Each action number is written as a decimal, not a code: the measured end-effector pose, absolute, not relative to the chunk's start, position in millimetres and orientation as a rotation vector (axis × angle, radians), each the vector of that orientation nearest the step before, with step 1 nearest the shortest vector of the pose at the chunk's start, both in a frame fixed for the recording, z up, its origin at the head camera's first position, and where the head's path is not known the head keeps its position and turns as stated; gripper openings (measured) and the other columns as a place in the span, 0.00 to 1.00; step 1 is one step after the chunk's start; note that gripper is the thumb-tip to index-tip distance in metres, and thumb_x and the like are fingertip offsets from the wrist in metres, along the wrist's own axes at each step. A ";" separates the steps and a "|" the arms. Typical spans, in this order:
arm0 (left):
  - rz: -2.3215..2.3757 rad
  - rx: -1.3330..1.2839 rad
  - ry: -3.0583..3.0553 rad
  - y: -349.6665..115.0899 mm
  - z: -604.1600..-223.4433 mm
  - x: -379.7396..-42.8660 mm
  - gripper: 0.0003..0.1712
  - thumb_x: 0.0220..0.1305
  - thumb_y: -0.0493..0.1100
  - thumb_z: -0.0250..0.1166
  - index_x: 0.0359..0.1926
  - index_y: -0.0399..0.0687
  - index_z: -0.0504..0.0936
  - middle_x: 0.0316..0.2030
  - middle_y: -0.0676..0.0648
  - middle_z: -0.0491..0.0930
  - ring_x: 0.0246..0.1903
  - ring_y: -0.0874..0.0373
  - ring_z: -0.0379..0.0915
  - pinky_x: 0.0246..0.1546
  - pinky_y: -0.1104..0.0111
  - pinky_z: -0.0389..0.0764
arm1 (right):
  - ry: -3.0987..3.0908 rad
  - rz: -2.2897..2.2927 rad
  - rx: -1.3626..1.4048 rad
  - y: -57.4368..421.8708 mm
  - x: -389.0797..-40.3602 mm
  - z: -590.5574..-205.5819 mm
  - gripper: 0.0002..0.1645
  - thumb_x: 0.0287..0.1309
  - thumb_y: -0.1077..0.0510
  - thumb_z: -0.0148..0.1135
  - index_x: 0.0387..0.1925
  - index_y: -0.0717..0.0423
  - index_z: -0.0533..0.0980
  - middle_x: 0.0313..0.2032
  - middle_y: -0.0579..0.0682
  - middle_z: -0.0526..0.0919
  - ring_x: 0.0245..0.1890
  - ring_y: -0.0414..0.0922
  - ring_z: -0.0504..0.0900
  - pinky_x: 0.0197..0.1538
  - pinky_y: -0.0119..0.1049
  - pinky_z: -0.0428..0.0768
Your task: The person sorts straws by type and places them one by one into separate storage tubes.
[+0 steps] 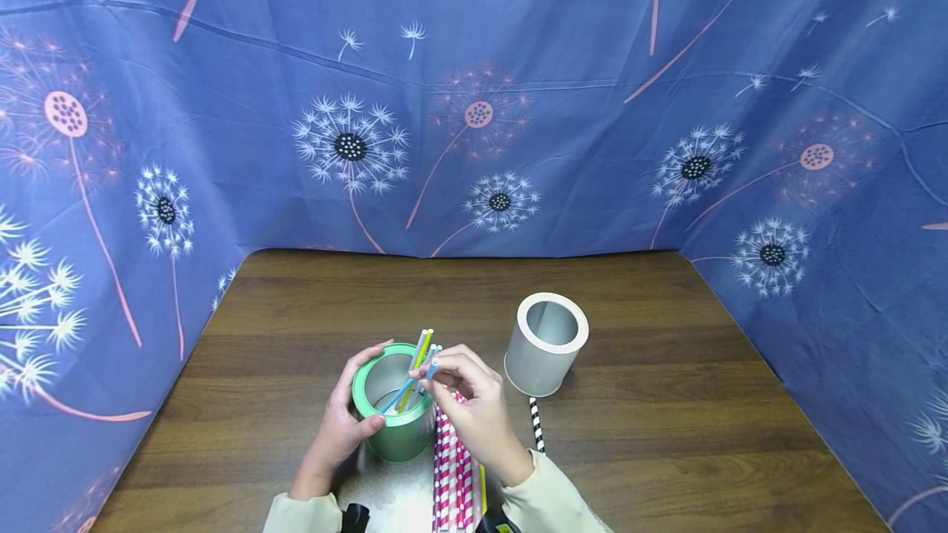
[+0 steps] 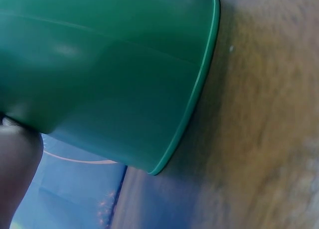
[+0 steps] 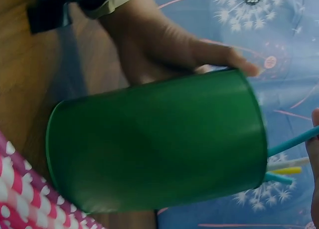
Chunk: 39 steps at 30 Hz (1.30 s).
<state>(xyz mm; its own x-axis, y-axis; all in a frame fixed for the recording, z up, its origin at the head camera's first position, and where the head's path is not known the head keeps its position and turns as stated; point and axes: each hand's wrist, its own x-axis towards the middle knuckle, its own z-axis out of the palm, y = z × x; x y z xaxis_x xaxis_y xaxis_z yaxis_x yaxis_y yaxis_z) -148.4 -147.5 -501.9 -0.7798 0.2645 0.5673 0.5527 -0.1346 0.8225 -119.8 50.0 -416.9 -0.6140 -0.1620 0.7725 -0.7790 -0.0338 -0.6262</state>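
Note:
A green can [image 1: 396, 439] stands on the table in front of me, with several plain straws in it, yellow [image 1: 422, 349], blue and pale ones. My left hand [image 1: 346, 414] grips the can from its left side, thumb at the near rim and fingers round the far side. Over the can's right rim, my right hand [image 1: 474, 401] pinches a blue straw [image 3: 294, 141] near its upper end; the straw slants down into the can. In the left wrist view, the can's green wall [image 2: 109, 84] fills much of the picture.
A white can [image 1: 544, 360] stands behind and right of my right hand. A black-and-white striped straw [image 1: 536, 424] lies below it. Several pink-and-white patterned straws [image 1: 453, 484] lie right of the green can, with a yellow strip [image 1: 483, 488] beside them. A blue dandelion-print cloth [image 1: 578, 130] hangs round the table.

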 end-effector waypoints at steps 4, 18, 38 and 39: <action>-2.028 -0.931 -1.907 -147.1 -502.4 -148.7 0.45 0.57 0.47 0.69 0.69 0.36 0.59 0.69 0.49 0.66 0.60 0.64 0.70 0.56 0.74 0.73 | -1.843 1.615 0.937 50.0 -125.5 -425.8 0.12 0.52 0.77 0.62 0.40 0.71 0.76 0.36 0.63 0.79 0.40 0.49 0.87 0.45 0.37 0.84; -1.994 -0.924 -1.924 -145.8 -501.9 -149.2 0.45 0.57 0.49 0.69 0.69 0.37 0.59 0.69 0.49 0.66 0.59 0.61 0.71 0.56 0.71 0.74 | -1.987 1.561 0.802 51.2 -131.0 -438.1 0.10 0.54 0.71 0.65 0.41 0.67 0.78 0.37 0.60 0.82 0.39 0.51 0.87 0.45 0.33 0.84; -2.045 -0.918 -1.911 -147.5 -502.3 -148.6 0.44 0.57 0.48 0.69 0.69 0.37 0.59 0.69 0.48 0.65 0.59 0.60 0.71 0.56 0.72 0.73 | -2.001 1.473 0.795 66.6 -123.7 -441.1 0.15 0.51 0.71 0.68 0.43 0.64 0.79 0.38 0.57 0.84 0.41 0.48 0.86 0.48 0.32 0.83; -2.049 -0.918 -1.909 -147.6 -502.5 -148.8 0.44 0.57 0.47 0.69 0.69 0.37 0.59 0.69 0.48 0.65 0.59 0.59 0.71 0.56 0.72 0.74 | -2.008 1.466 0.782 68.0 -122.9 -441.2 0.15 0.51 0.70 0.68 0.43 0.63 0.79 0.38 0.56 0.84 0.41 0.47 0.86 0.48 0.32 0.83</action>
